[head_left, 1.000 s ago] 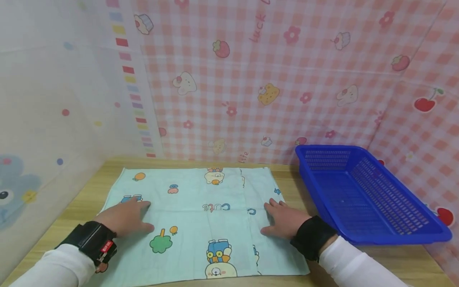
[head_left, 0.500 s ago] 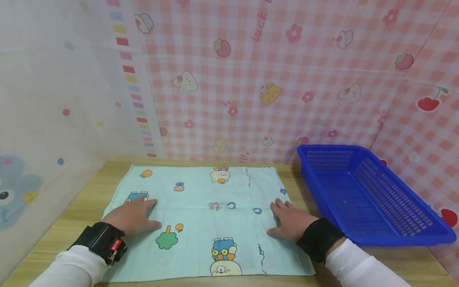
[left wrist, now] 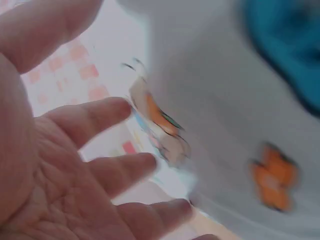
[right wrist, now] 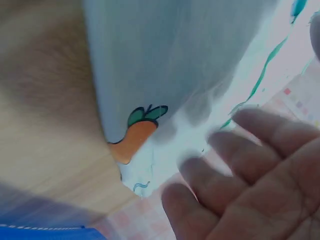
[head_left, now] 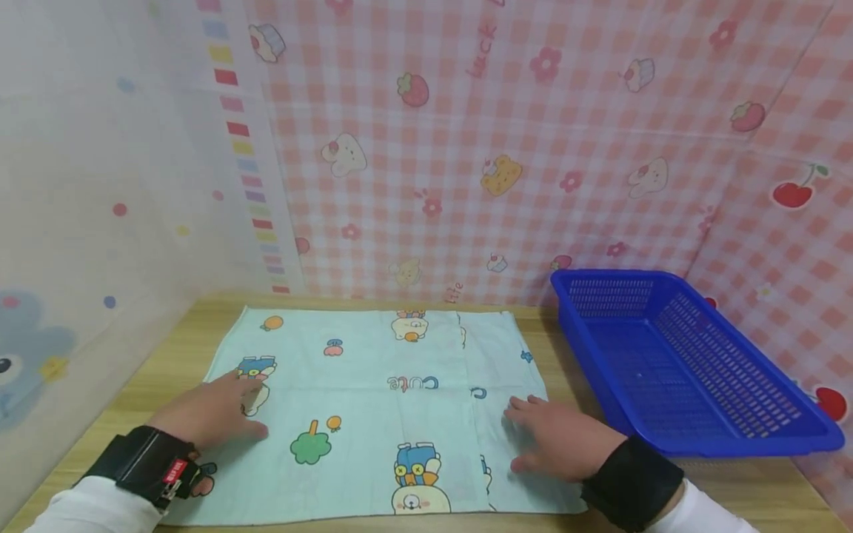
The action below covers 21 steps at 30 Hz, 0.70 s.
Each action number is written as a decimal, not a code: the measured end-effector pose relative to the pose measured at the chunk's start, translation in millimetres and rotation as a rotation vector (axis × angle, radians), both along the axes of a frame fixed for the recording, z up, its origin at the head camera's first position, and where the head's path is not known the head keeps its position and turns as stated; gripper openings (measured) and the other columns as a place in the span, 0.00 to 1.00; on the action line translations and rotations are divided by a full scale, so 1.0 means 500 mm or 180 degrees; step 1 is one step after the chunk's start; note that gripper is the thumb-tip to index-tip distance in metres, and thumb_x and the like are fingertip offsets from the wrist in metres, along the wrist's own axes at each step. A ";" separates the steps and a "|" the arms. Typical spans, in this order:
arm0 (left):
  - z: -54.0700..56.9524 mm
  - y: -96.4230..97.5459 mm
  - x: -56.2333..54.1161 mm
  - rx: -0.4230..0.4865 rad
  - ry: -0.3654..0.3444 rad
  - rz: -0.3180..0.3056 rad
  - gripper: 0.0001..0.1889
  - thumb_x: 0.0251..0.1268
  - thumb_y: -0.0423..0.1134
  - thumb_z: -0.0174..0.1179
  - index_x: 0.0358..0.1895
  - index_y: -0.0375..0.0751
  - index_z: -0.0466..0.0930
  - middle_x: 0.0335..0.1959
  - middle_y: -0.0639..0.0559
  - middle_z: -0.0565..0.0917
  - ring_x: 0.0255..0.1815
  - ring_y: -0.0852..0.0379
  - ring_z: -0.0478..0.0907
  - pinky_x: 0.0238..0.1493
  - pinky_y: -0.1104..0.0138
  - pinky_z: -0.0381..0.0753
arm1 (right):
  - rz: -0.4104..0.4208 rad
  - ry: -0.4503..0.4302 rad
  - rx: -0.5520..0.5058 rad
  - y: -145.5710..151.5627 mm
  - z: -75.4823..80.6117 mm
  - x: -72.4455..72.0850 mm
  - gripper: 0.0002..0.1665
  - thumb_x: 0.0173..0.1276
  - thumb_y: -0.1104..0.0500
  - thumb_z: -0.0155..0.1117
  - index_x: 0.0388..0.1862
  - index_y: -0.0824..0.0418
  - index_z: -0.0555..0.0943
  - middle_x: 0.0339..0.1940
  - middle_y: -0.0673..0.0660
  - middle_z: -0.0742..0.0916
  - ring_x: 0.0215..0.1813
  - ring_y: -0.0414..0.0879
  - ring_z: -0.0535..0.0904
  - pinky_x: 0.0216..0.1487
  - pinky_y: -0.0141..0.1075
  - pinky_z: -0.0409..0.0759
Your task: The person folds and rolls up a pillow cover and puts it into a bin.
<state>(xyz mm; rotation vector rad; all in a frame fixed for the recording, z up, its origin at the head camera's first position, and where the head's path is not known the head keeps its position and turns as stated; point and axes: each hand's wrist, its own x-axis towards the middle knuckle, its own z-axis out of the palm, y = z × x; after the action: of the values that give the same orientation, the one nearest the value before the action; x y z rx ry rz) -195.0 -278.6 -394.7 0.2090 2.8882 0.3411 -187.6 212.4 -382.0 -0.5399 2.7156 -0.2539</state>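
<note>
A pale mint cloth (head_left: 360, 414) with cartoon bears, fruit and the word "cute" lies flat on the wooden table, with crease lines across it. Over its left edge is my left hand (head_left: 209, 411), fingers spread and nothing held. My right hand (head_left: 566, 440) hovers at the cloth's right side, fingers relaxed and apart. In the left wrist view the palm (left wrist: 45, 165) faces the cloth with straight fingers. From the right wrist, loosely extended fingers (right wrist: 250, 145) show beside the cloth's edge, with a gap below them.
A blue plastic basket (head_left: 603, 385) with mesh sides stands on the table (head_left: 146, 370) to the right of the cloth. Pink checked fabric (head_left: 453, 126) hangs behind, and a pale dotted sheet (head_left: 87, 185) covers the left side.
The cloth slid slightly to the right under both hands, then stopped. Since then my left hand has moved back to the left, and my right hand has come nearer and lifted off.
</note>
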 end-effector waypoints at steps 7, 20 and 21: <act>-0.009 -0.016 0.005 0.0004 -0.0113 0.0079 0.52 0.54 0.68 0.73 0.77 0.40 0.70 0.74 0.23 0.69 0.65 0.23 0.76 0.55 0.36 0.80 | 0.0157 -0.0109 0.0073 0.023 -0.009 0.024 0.49 0.53 0.41 0.84 0.71 0.59 0.79 0.76 0.56 0.79 0.76 0.57 0.76 0.76 0.56 0.71; 0.005 0.008 0.052 -0.0067 0.0060 0.0037 0.39 0.48 0.56 0.82 0.62 0.39 0.82 0.65 0.34 0.80 0.63 0.33 0.78 0.59 0.43 0.82 | 0.0220 0.0120 -0.0017 0.044 -0.007 0.049 0.39 0.48 0.46 0.88 0.59 0.57 0.85 0.59 0.52 0.88 0.61 0.50 0.84 0.65 0.52 0.80; 0.008 0.008 0.059 -0.0073 -0.0002 0.0057 0.38 0.47 0.56 0.82 0.61 0.39 0.83 0.63 0.37 0.81 0.59 0.37 0.80 0.56 0.47 0.84 | 0.0292 0.0185 -0.0035 0.046 -0.006 0.051 0.36 0.48 0.46 0.88 0.55 0.55 0.86 0.53 0.49 0.88 0.55 0.46 0.84 0.61 0.48 0.82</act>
<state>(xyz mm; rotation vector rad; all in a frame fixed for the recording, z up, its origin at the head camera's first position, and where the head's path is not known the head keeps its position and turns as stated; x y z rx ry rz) -165.5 -274.9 -390.6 0.1794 2.8933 0.3111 -162.1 235.6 -384.9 -0.6831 2.7379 -0.2325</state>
